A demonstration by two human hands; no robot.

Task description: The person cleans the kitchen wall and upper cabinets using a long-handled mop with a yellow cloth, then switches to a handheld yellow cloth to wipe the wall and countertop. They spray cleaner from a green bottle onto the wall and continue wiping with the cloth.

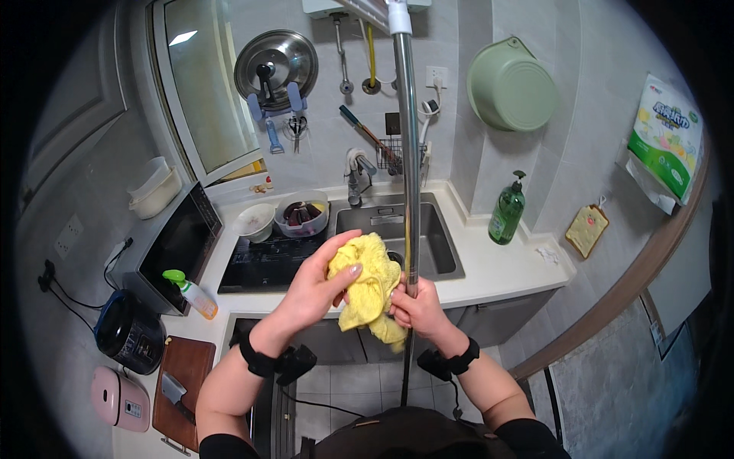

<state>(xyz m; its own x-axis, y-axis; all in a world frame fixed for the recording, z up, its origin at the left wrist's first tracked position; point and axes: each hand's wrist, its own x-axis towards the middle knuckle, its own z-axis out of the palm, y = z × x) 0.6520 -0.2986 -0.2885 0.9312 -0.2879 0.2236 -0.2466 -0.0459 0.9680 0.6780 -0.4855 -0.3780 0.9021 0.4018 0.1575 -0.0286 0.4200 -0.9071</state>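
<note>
A crumpled yellow cloth (365,279) is held in my left hand (312,287), the thumb pressed over its front and the fingers behind it. One end of the cloth hangs below. My right hand (424,307) is closed around a long shiny metal pole (407,153), which stands nearly upright before me. The cloth's right edge meets the fingertips of that hand; whether they pinch it I cannot tell. A white joint (399,18) caps the pole's upper part, where a bar slants off to the left, cut by the frame's top.
Behind the pole lies a steel sink (437,229) with a faucet (355,172). A green pump bottle (507,208) stands right of it. Left are a black cooktop (260,264) bearing two bowls, a spray bottle (191,294), a microwave (172,249), and a cleaver (177,394) on a cutting board (200,359).
</note>
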